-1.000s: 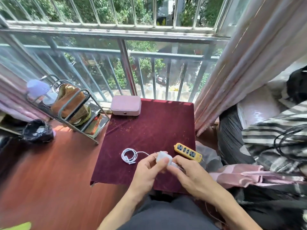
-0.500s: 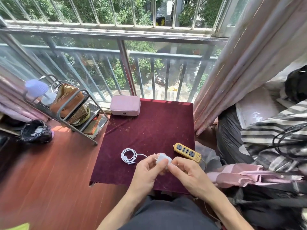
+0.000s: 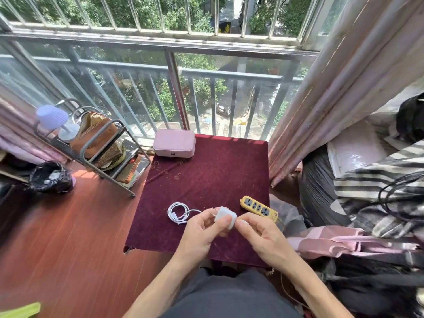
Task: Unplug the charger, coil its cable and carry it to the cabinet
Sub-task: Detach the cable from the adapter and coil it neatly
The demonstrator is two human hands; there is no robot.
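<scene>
Head view, lower centre: left hand (image 3: 202, 232) clamps the white charger (image 3: 226, 216), prongs pointing upper left; right hand (image 3: 261, 235) pinches the cable (image 3: 177, 213) at the opposite end, its coil lying left of both hands.

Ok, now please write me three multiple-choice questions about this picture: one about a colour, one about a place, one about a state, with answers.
1. What colour is the power strip?
A) white B) yellow C) black
2. Where do the loops of the white cable lie?
A) on the burgundy tablecloth, left of the white charger B) on the power strip C) wound round the charger
3. What state is the charger in?
A) plugged into the strip B) lying on the tablecloth C) unplugged, gripped by the left hand

Answers: 1 B: its body is yellow. 2 A: the loops rest on the cloth. 3 C: its bare prongs show; the right hand seems to pinch the cable's end.
</scene>
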